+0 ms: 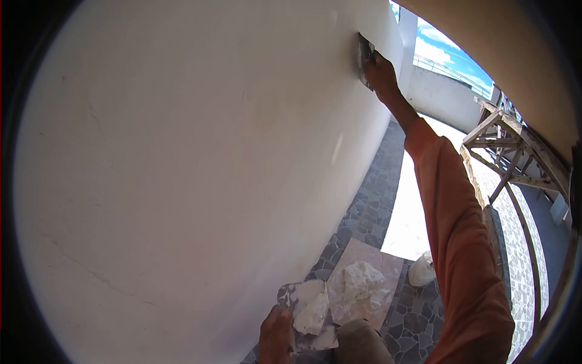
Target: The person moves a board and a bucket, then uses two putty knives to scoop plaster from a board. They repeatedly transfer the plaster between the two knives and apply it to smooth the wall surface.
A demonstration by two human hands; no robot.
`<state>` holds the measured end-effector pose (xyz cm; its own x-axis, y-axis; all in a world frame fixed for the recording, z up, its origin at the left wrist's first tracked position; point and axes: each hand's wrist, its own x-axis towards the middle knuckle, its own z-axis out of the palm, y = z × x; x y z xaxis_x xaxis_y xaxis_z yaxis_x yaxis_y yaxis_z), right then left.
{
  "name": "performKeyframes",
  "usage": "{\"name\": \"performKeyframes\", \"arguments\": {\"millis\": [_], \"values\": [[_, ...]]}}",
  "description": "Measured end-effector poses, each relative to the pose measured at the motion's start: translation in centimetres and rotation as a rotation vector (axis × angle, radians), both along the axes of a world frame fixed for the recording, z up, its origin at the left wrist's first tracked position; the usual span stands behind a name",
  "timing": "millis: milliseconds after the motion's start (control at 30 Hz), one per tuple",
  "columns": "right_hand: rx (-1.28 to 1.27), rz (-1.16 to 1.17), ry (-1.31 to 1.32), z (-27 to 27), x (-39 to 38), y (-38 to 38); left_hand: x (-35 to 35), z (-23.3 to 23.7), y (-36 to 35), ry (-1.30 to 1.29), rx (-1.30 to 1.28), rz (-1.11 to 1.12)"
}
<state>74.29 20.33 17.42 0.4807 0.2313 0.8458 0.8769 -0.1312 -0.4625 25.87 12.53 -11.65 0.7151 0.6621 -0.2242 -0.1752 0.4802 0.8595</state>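
My right hand [381,75] is closed on a flat metal trowel [365,62], whose blade lies against or very near the pale wall [200,151] high up on its far part. At the bottom, my left hand [276,335] grips the edge of a flat plate [296,297] that bears white paste [311,309]. Below the plate, a board [348,258] lies on the floor with a heap of white paste [362,280] on it. A few thin cracks and light smears show on the wall.
A whitish bag or bucket [422,270] stands right of the board on the stone-patterned floor [416,321]. At the right rises a wooden trestle [515,145]. Farther back are a low wall [445,97] and a railing. My knee shows at the bottom.
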Motion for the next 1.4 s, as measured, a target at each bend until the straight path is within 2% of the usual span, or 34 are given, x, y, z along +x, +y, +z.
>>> {"name": "performKeyframes", "arguments": {"millis": [67,233,300,367,400,433,500,600,767,800,867,933,1000,1100,1167,1233,1300,1333,1400], "values": [[0.037,-0.077,-0.085,-1.1,-2.7,0.1,0.6,-0.4,0.3,-0.055,-0.187,-0.014],[-0.056,0.161,-0.276,-4.5,-6.8,-2.1,2.0,-0.9,-0.1,-0.092,-0.163,-0.077],[-0.222,0.089,-0.178,-4.6,-6.3,-4.7,2.4,-0.9,-0.4,-0.095,-0.17,-0.092],[-0.048,0.049,-0.18,-4.2,-5.6,-5.4,2.9,-0.4,-1.0,-0.087,-0.192,-0.084],[0.0,0.072,-0.075,-3.2,-3.5,-5.3,3.0,-0.6,-1.1,-0.09,-0.199,-0.093],[0.065,0.179,0.154,-1.8,-3.6,-5.6,3.1,-1.1,-1.1,-0.092,-0.206,-0.101],[0.227,0.209,0.251,-0.3,0.5,-3.9,2.8,-1.4,-1.0,-0.076,-0.214,-0.1],[0.236,0.284,0.428,1.9,5.0,-1.6,2.9,-0.9,-1.2,-0.025,-0.226,-0.092],[-0.558,-0.32,-0.522,3.0,11.3,-1.5,2.1,-2.3,-0.6,-0.005,-0.246,-0.096],[-0.715,-0.445,-0.718,3.1,11.2,-1.3,2.0,-2.6,-0.7,0.003,-0.129,-0.042],[-0.305,0.039,-0.221,2.6,10.9,-0.3,2.2,-3.2,-1.1,0.018,0.104,0.063],[-0.059,0.244,0.14,2.2,8.8,0.0,1.3,-2.4,-0.9,0.028,0.048,0.021],[0.006,0.196,0.349,2.8,5.0,-0.5,0.7,-2.1,-0.6,0.046,0.007,0.0],[-0.069,0.17,0.213,2.2,3.1,-0.6,0.1,-2.0,-0.5,0.055,-0.005,-0.007],[-0.065,0.071,0.092,1.6,-1.3,-1.2,0.0,-2.0,-0.6,0.02,0.03,-0.008],[-0.122,-0.045,-0.025,0.7,-4.3,-1.6,0.6,-1.6,-0.4,-0.026,-0.144,-0.05],[-0.19,0.027,0.059,-0.1,-6.4,-2.5,0.7,-1.9,0.1,-0.06,-0.213,-0.088],[-0.275,-0.035,-0.012,0.0,-7.2,-3.7,0.8,-2.7,0.3,-0.072,-0.195,-0.105],[-0.209,0.04,0.029,0.3,-6.6,-5.2,1.0,-2.8,0.1,-0.081,-0.199,-0.115]]}}
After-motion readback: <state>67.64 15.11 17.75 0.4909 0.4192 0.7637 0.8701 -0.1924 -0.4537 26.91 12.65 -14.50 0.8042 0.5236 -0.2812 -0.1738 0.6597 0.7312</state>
